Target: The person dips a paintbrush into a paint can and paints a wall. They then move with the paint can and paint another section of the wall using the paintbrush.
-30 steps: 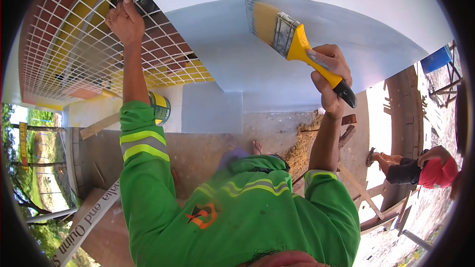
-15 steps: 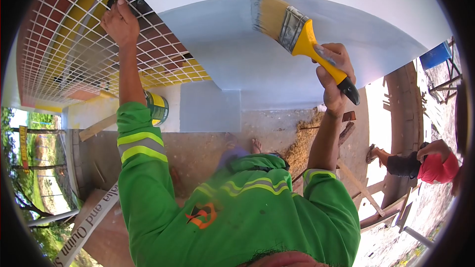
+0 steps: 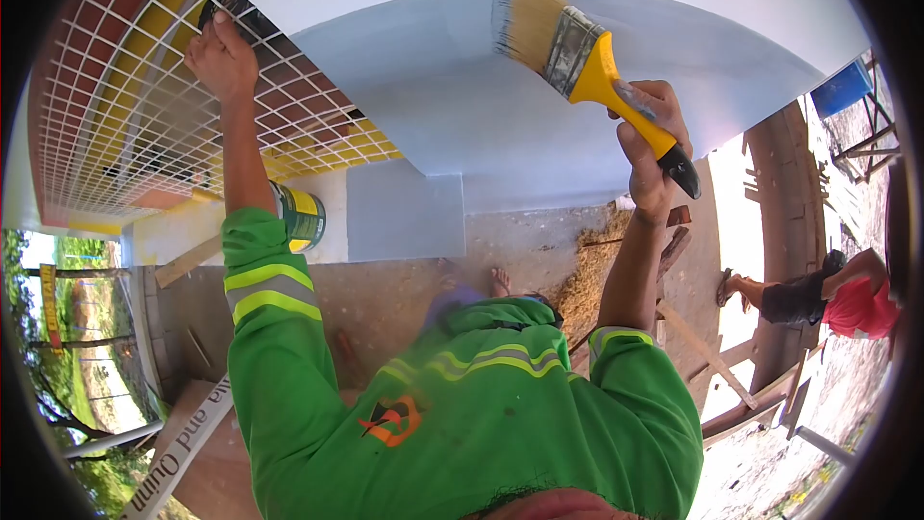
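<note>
Brush with yellow-and-black handle and tan bristles, clasped in right hand, has slid along smooth grey wall band at its upper edge, away from white wire mesh (left hand there, can't tell if gripping), so stroke seems to be progressing.

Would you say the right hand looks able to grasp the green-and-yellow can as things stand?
Probably not readily: the right hand is holding the yellow-handled brush, and the can is over by the left sleeve, which partly hides it.
</note>
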